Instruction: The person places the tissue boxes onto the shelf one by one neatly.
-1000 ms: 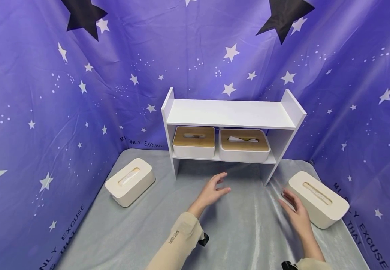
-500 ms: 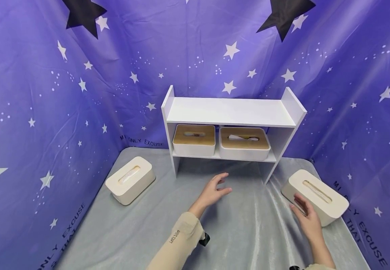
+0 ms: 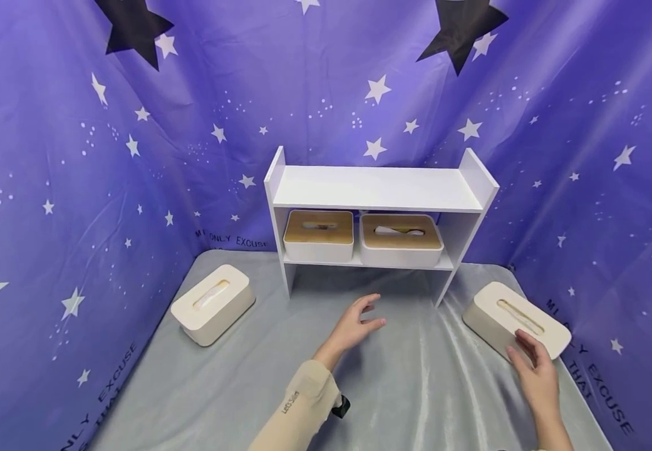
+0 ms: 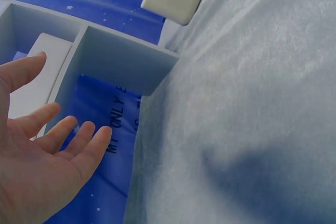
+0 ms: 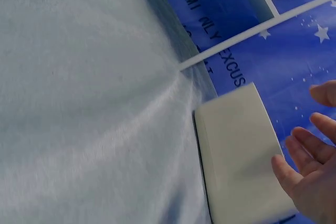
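Over the near side of a cream tissue box (image 3: 486, 331) at the right hovers my right hand (image 3: 537, 369), fingers loosely bent and nothing in them. The right wrist view shows that hand (image 5: 310, 166) beside the box (image 5: 236, 156); whether they touch I cannot tell. My left hand (image 3: 351, 326) is held above the cloth in front of the white shelf (image 3: 376, 188), fingers relaxed and holding nothing. Two white tissue boxes with wooden tops, one left (image 3: 318, 244) and one right (image 3: 401, 241), stand on the lower shelf board.
Another cream tissue box (image 3: 213, 307) rests on the left side of the grey cloth (image 3: 235, 388). A purple star-patterned curtain (image 3: 326, 81) surrounds the table at the back and both sides.
My right hand has moved right and toward me along the right cream box. My left hand stays nearly in place, and the head view has shifted slightly.
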The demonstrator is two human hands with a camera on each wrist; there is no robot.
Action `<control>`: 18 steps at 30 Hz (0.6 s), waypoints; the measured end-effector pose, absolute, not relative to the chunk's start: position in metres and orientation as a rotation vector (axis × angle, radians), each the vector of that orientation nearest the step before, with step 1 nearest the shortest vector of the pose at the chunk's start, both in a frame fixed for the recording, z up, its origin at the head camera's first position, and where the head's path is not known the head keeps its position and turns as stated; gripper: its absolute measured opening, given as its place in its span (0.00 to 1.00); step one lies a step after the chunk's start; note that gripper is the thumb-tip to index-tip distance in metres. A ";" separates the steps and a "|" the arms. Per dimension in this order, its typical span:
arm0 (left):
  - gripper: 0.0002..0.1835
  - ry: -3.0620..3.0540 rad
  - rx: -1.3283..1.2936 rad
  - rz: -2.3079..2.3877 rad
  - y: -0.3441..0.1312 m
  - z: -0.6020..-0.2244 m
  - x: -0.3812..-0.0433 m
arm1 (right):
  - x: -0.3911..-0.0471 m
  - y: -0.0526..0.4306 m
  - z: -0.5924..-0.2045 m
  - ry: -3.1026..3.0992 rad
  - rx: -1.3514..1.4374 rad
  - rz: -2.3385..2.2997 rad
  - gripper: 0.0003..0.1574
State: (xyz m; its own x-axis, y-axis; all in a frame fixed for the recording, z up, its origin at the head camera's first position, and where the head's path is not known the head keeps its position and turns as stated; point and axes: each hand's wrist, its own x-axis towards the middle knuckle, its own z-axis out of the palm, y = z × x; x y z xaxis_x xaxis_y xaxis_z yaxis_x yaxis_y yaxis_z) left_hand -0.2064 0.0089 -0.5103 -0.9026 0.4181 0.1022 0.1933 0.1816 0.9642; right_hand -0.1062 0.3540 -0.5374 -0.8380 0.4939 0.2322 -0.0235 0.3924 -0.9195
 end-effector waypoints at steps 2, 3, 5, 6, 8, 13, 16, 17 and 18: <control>0.31 2.257 0.590 1.802 0.009 -0.510 -0.204 | -0.102 0.358 -0.537 -2.157 -0.473 1.453 0.29; 0.31 2.259 0.589 1.801 0.009 -0.511 -0.203 | -0.100 0.359 -0.537 -2.146 -0.513 1.440 0.30; 0.30 2.267 0.575 1.789 0.010 -0.512 -0.201 | -0.097 0.363 -0.536 -2.116 -0.597 1.424 0.31; 0.30 2.274 0.565 1.776 0.010 -0.513 -0.200 | -0.095 0.365 -0.536 -2.106 -0.637 1.412 0.31; 0.30 2.276 0.550 1.761 0.010 -0.514 -0.198 | -0.092 0.369 -0.538 -2.112 -0.717 1.365 0.32; 0.30 2.263 0.530 1.768 0.011 -0.516 -0.194 | -0.092 0.388 -0.556 -2.098 -0.743 1.346 0.35; 0.29 2.267 0.533 1.780 0.013 -0.517 -0.193 | -0.098 0.404 -0.576 -2.076 -0.726 1.332 0.36; 0.29 2.261 0.533 1.785 0.014 -0.517 -0.192 | -0.099 0.407 -0.579 -2.089 -0.765 1.315 0.36; 0.29 2.258 0.533 1.786 0.014 -0.518 -0.192 | -0.101 0.411 -0.585 -2.074 -0.771 1.318 0.36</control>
